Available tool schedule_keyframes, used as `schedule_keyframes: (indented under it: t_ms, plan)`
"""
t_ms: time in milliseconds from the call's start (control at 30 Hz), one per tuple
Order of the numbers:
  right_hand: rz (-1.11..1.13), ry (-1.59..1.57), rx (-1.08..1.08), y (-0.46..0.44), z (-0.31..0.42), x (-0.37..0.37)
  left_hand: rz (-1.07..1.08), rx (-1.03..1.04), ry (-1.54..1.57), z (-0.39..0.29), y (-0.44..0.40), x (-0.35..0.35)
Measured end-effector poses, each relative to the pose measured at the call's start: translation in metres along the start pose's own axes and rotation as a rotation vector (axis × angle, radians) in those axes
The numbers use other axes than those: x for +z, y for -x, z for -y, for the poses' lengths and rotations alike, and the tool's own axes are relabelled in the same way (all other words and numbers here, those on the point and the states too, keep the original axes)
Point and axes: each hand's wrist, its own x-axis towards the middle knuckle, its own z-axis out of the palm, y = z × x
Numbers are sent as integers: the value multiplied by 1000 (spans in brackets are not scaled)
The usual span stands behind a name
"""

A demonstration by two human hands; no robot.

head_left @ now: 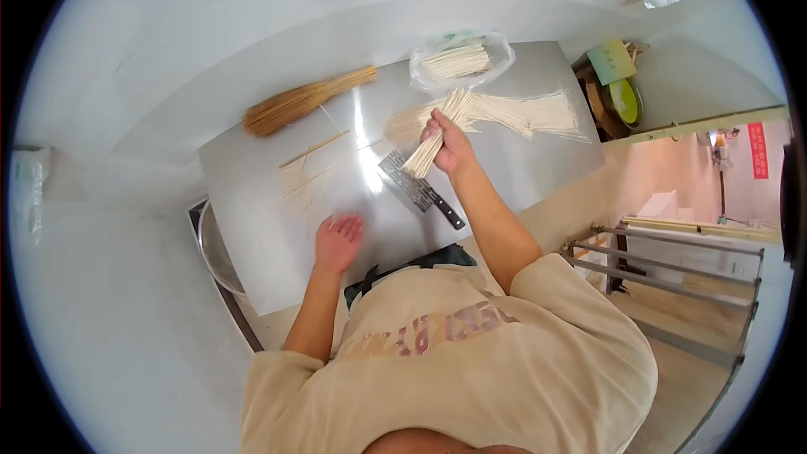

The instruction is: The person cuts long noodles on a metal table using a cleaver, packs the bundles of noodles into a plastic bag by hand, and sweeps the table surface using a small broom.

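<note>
My right hand [454, 147] is wrapped round a bundle of dried noodles [425, 156], held slantwise over the metal table [261, 227]. Below the bundle lies a cleaver [412, 183], its black handle turned toward me, its blade partly under the noodle ends. More dried noodles [530, 113] spread in a flat pile beyond my right hand and to its right. On the left, my left hand [340, 241] holds nothing, with its fingers stretched out near the table. A few loose noodle strands [296, 187] are scattered just beyond it.
A straw whisk broom [290, 108] lies along the far left edge, with a thin stick [315, 149] nearer me. A clear plastic bag [420, 80] of noodles sits at the back. To the right are a green-yellow container [625, 102] and a metal rack [672, 273].
</note>
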Motion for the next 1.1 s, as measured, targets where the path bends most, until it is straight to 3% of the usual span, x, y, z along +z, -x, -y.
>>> schedule_keyframes:
  t_ms: [233,300,367,433,567,633,667,733,800,867,933,967,1000,1067,1100]
  plan:
    - [164,-350,127,-148,132,-13,-251,313,218,46,28,-17]
    - [-105,-282,27,-199,157,-20,-275,369,225,70,33,-7]
    - [-78,-293,37,-254,173,-54,-369,411,152,97,40,7]
    - [-234,-173,-24,-289,182,-65,-383,402,119,119,42,24]
    - [-254,-227,27,-286,197,-52,-386,367,-34,144,36,60]
    - [-34,-124,170,-232,202,-33,-399,372,-123,149,19,73]
    - [-40,-123,169,-214,192,-41,-407,379,-212,150,9,78]
    - [-23,252,-259,-169,164,-63,-409,412,-358,146,-17,87]
    - [173,625,-358,-90,129,-73,-405,441,-554,135,-39,117]
    - [288,1255,-105,-41,87,-114,-346,515,-809,118,-75,117]
    - [330,1858,-208,5,32,-154,-289,642,-1025,104,-113,128]
    - [332,1856,-199,22,11,-169,-211,891,-1214,96,-157,104]
    - [303,1969,-304,35,-8,-182,-235,1023,-1531,89,-163,128]
    - [374,2124,-496,35,-25,-199,-130,1184,-1860,78,-177,158]
    - [382,2122,-475,28,-30,-204,-96,1196,-1953,75,-188,168]
